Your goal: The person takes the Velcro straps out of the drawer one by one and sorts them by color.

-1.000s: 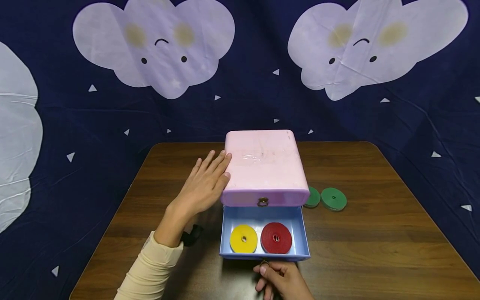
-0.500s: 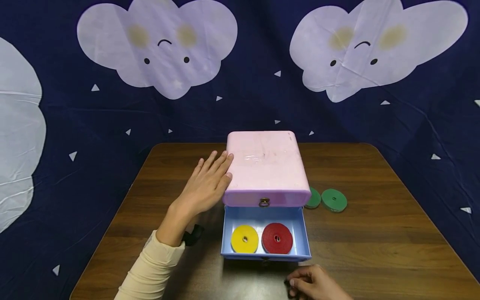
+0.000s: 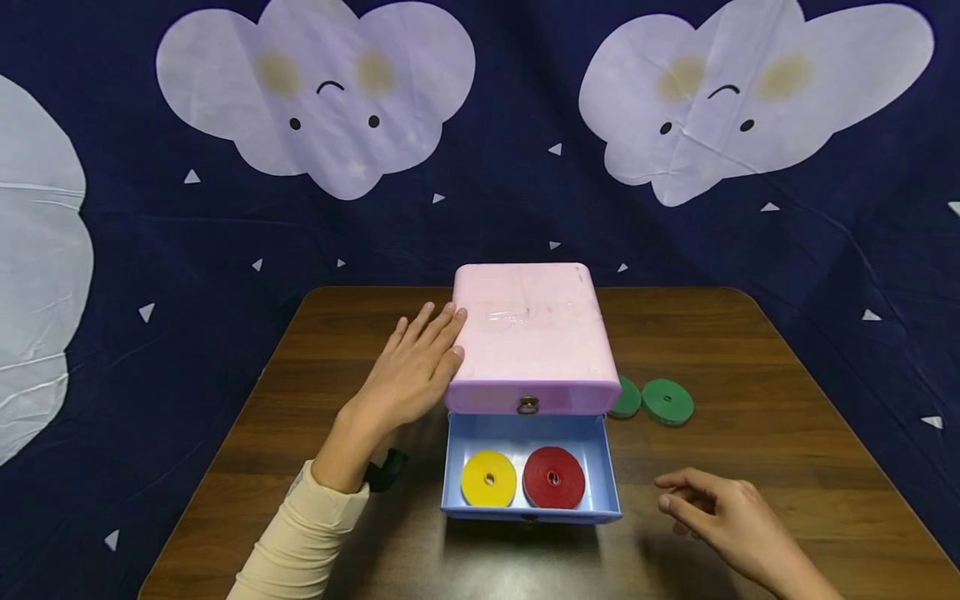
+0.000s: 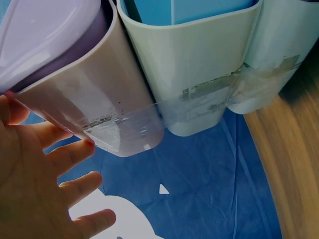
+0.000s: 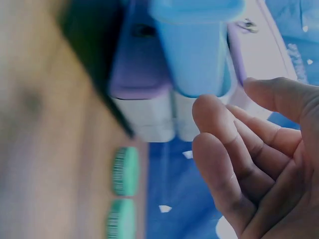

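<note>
A small chest of drawers (image 3: 532, 342) with a pink top stands mid-table; its stacked tiers (image 4: 184, 74) show in the left wrist view. A blue drawer (image 3: 528, 433) below the top tier is pulled out. In it a yellow coiled roll (image 3: 476, 492) and a red coiled roll (image 3: 553, 496) lie flat side by side. My left hand (image 3: 408, 375) rests against the chest's left side, fingers extended. To the right of the drawer my right hand (image 3: 723, 521) hovers with loosely bent fingers and holds nothing. The right wrist view shows its spread thumb (image 5: 279, 97).
Two green rolls (image 3: 667, 402) lie on the wooden table (image 3: 750, 375) right of the chest, one partly hidden behind it. A dark blue cloth (image 3: 510, 217) with cloud faces hangs behind. The upper drawer's ring pull (image 3: 528, 405) sits at the front.
My right hand has let go of the blue drawer's ring pull and moved right, away from the front. My left hand stays on the chest. The drawer remains pulled out.
</note>
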Demonstrator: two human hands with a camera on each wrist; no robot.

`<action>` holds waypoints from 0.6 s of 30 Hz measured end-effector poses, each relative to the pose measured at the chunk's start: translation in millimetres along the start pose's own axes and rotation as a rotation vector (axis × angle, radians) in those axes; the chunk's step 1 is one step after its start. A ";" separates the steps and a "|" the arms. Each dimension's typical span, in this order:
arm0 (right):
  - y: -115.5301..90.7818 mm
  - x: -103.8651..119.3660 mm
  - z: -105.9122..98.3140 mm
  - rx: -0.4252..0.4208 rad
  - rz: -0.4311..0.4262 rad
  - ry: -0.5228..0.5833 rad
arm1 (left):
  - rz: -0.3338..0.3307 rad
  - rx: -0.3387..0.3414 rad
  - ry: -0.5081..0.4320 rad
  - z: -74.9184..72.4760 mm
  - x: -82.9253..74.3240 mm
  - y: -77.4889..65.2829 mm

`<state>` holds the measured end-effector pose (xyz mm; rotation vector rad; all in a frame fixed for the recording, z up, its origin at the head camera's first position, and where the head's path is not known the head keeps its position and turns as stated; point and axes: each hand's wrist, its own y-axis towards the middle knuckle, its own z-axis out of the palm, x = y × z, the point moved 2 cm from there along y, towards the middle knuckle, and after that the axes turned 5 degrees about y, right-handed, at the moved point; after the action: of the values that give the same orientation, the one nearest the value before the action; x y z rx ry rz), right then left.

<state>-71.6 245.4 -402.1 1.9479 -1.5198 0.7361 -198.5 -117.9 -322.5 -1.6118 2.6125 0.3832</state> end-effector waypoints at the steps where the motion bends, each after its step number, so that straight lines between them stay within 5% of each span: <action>1: 1.8 5.3 -3.9 -0.042 -0.033 -0.047 | -0.001 0.002 -0.001 0.1 0.1 0.0; 8: 20.3 38.7 -18.5 -0.195 -0.379 -0.183 | -0.002 -0.002 0.001 0.2 0.9 0.2; 13: 35.6 50.9 -14.4 -0.133 -0.624 -0.213 | -0.006 0.001 0.003 0.3 0.9 0.2; 18: 47.0 55.4 -4.1 -0.041 -0.733 -0.266 | -0.008 0.010 0.001 0.7 0.1 0.6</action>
<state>-106.2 201.6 -355.3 2.4028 -0.8136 0.1304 -199.1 -117.6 -323.0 -1.6194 2.6043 0.3688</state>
